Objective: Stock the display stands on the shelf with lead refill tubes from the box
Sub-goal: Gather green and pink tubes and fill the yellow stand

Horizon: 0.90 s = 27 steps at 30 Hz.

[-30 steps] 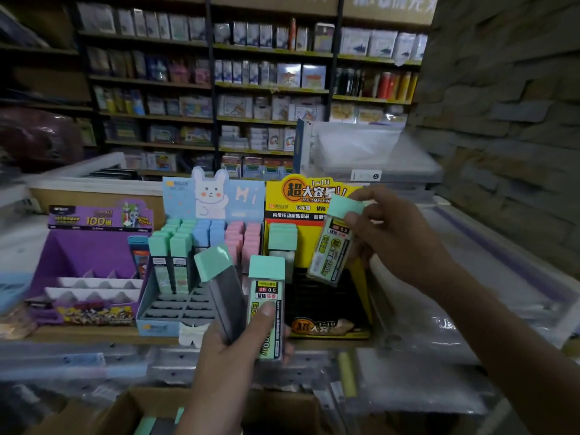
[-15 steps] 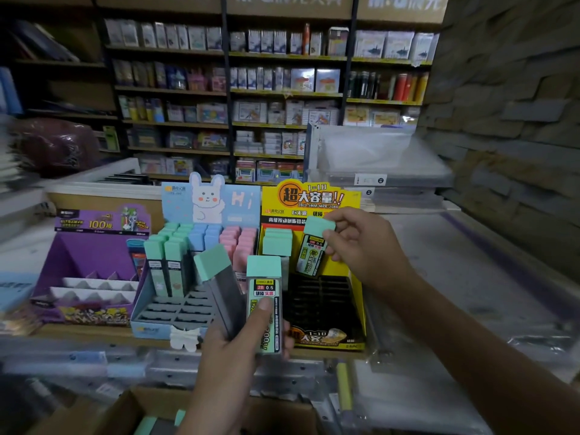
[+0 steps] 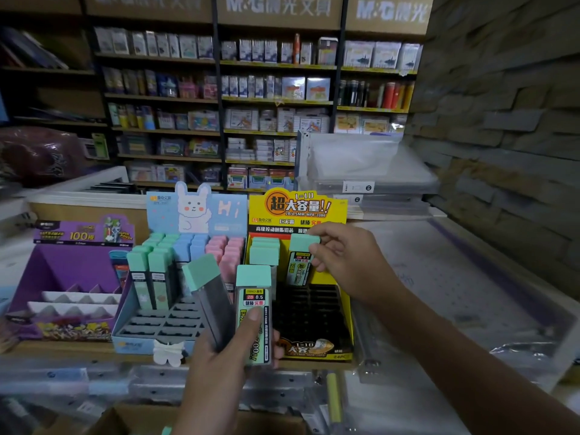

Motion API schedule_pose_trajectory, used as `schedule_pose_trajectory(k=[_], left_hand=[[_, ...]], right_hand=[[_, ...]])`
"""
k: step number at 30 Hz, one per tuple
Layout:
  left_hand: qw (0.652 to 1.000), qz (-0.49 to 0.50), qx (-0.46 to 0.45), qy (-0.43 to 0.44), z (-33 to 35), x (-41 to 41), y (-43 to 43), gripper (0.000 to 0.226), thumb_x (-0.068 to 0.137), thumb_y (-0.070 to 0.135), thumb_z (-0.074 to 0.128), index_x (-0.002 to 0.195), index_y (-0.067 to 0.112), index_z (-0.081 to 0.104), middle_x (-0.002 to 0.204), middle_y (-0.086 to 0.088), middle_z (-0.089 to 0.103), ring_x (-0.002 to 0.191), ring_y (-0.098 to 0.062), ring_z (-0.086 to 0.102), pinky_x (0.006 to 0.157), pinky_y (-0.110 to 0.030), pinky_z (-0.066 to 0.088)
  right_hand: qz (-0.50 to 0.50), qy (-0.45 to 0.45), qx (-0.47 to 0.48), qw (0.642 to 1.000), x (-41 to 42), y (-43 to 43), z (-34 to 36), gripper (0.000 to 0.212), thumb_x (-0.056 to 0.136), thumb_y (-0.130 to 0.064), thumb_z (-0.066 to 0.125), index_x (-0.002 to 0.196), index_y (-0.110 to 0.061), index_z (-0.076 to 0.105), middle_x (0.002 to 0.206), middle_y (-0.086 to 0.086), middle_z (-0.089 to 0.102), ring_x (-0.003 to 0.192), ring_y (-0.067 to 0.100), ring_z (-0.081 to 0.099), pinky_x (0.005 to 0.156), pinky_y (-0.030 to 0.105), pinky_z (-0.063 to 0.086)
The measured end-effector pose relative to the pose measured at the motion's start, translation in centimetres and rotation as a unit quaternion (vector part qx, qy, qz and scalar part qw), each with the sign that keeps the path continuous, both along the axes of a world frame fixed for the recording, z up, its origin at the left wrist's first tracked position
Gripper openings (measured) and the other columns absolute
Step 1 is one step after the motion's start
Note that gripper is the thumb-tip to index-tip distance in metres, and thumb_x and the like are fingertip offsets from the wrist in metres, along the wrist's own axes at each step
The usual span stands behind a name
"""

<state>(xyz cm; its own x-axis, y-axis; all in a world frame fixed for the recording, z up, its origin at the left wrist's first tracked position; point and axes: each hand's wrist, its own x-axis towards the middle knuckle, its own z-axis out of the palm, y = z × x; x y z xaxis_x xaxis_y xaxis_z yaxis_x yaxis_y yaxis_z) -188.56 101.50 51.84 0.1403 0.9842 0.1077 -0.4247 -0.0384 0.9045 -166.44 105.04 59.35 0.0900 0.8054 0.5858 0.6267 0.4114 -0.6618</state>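
R hand (image 3: 348, 262) lowered lead refill tube (image 3: 298, 268) to yellow stand (image 3: 298, 205), grip pinching cap, tube upright, slots (image 3: 314, 309) just below; L hand (image 3: 216, 372) holds two spare tubes (image 3: 254, 309).

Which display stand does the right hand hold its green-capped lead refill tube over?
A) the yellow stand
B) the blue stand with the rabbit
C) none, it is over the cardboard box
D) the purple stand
A: the right hand pinches the green-capped lead refill tube by its cap over the yellow stand, beside the stocked tubes standing there.

Stocked bg shelves (image 3: 219, 98), stone wall (image 3: 502, 120) at rt.
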Motion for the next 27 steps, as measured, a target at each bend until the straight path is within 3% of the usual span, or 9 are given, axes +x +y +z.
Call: schedule_pose_trajectory(k=[5, 9, 15, 20, 24, 27], left_hand=[[1.0, 0.002, -0.002, 0.001, 0.1, 0.1, 0.1, 0.033, 0.067, 0.046, 0.079, 0.093, 0.025, 0.079, 0.078, -0.026, 0.073, 0.06, -0.035, 0.07, 0.052, -0.034, 0.055], [1.0, 0.007, -0.014, -0.003, 0.2, 0.2, 0.1, 0.045, 0.063, 0.042, 0.08, 0.095, 0.011, 0.077, 0.076, -0.028, 0.072, 0.058, -0.036, 0.068, 0.05, -0.032, 0.055], [1.0, -0.002, -0.013, 0.001, 0.6, 0.2, 0.0, 0.042, 0.063, 0.04, 0.078, 0.091, 0.008, 0.078, 0.074, -0.03, 0.071, 0.055, -0.035, 0.067, 0.047, -0.032, 0.055], [1.0, -0.011, -0.009, -0.003, 0.9, 0.2, -0.1, 0.03, 0.065, 0.037, 0.076, 0.086, 0.016, 0.081, 0.075, -0.03, 0.071, 0.055, -0.035, 0.068, 0.047, -0.033, 0.055], [1.0, -0.005, -0.012, -0.005, 1.0, 0.1, 0.1, 0.032, 0.065, 0.036, 0.075, 0.087, 0.014, 0.08, 0.076, -0.03, 0.071, 0.055, -0.035, 0.068, 0.047, -0.033, 0.055], [1.0, -0.009, 0.001, -0.005, 1.3, 0.3, 0.0, 0.025, 0.068, 0.037, 0.075, 0.088, 0.024, 0.081, 0.076, -0.027, 0.072, 0.057, -0.034, 0.069, 0.049, -0.033, 0.056]], right_hand=[[0.007, -0.016, -0.013, 1.0, -0.2, 0.2, 0.0, 0.027, 0.098, -0.006, 0.057, 0.118, -0.021, 0.066, 0.078, -0.001, 0.067, 0.068, 0.009, 0.069, 0.064, 0.024, 0.059], [0.011, -0.037, 0.003, 0.999, -0.3, 0.0, 0.2, 0.024, 0.099, -0.006, 0.053, 0.104, -0.03, 0.053, 0.077, 0.006, 0.061, 0.069, 0.014, 0.068, 0.061, 0.032, 0.06], [0.003, -0.068, -0.003, 0.998, -0.3, -0.1, 0.0, 0.022, 0.099, -0.003, 0.051, 0.103, -0.022, 0.062, 0.074, -0.001, 0.063, 0.071, 0.01, 0.068, 0.064, 0.036, 0.06], [-0.018, -0.098, -0.006, 0.995, -0.6, -0.2, -0.1, 0.031, 0.098, 0.002, 0.049, 0.115, -0.015, 0.067, 0.08, 0.009, 0.063, 0.07, 0.035, 0.067, 0.062, 0.052, 0.056], [-0.035, -0.105, 0.006, 0.994, -0.6, -0.2, 0.0, 0.03, 0.097, 0.0, 0.052, 0.116, -0.014, 0.069, 0.092, -0.002, 0.062, 0.071, 0.03, 0.067, 0.063, 0.048, 0.058], [-0.033, -0.05, 0.02, 0.998, -0.5, -0.3, 0.2, 0.021, 0.095, -0.003, 0.059, 0.107, -0.018, 0.069, 0.077, -0.001, 0.067, 0.063, 0.013, 0.068, 0.055, 0.033, 0.058]])
